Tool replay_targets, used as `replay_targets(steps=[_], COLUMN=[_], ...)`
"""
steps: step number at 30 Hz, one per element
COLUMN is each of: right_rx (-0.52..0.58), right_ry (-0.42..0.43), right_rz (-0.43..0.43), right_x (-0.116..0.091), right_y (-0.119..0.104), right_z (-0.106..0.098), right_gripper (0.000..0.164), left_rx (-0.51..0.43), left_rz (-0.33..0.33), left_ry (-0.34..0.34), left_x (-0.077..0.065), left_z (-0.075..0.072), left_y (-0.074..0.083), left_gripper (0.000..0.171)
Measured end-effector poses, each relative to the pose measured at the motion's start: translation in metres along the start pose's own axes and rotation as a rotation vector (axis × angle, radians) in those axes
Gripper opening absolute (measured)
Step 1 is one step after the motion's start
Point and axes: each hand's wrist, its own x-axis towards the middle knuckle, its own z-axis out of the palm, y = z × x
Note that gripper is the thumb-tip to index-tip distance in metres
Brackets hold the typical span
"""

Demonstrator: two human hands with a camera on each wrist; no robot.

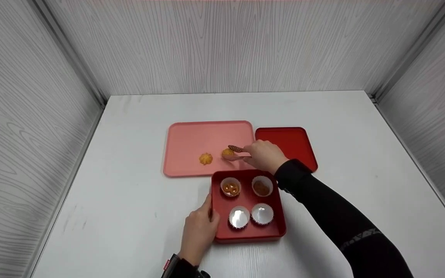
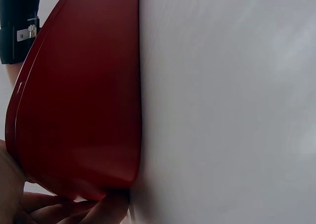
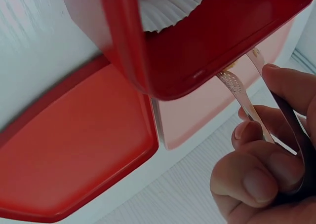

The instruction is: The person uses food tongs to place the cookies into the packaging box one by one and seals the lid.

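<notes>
My right hand [image 1: 265,155] holds a pair of tongs [image 3: 234,88], its arm reaching over the right side of a red box. The tong tips are around a yellow ridged cookie [image 1: 228,152] on the pink tray [image 1: 191,135]. A second such cookie [image 1: 206,158] lies to its left. At the left wall of the square red box [image 1: 254,231], my left hand [image 1: 199,229] grips the side. In the box's back row, one paper cup [image 1: 230,187] has glossy nut-topped pieces and another [image 1: 262,186] a brown piece. Two front cups [image 1: 239,217] show only shiny insides.
A shallow red lid or tray [image 1: 286,143] lies behind the box, right of the pink tray. White table [image 1: 129,224] surrounds everything, with wood-grain panels [image 1: 222,46] standing at the back and both sides.
</notes>
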Motion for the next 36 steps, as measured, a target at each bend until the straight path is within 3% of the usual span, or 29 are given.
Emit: replay_targets(steps=[10, 18, 29, 36], right_rx=[-0.138, -0.145, -0.247, -0.255], right_ry=[0.012, 0.0, -0.006, 0.036], right_rz=[-0.015, 0.001, 0.017, -0.057], right_x=[0.007, 0.011, 0.016, 0.016], right_y=[-0.008, -0.009, -0.015, -0.008], right_z=[-0.007, -0.012, -0.015, -0.01], right_gripper=[0.023, 0.023, 0.025, 0.026], left_rx=[0.008, -0.003, 0.003, 0.004], left_rz=[0.0, -0.008, -0.016, -0.004], left_ry=[-0.004, -0.01, -0.004, -0.002], left_x=[0.0, 0.0, 0.001, 0.0], left_z=[0.001, 0.001, 0.001, 0.001], left_y=[-0.002, -0.002, -0.001, -0.001], left_gripper=[0.053, 0.053, 0.053, 0.053])
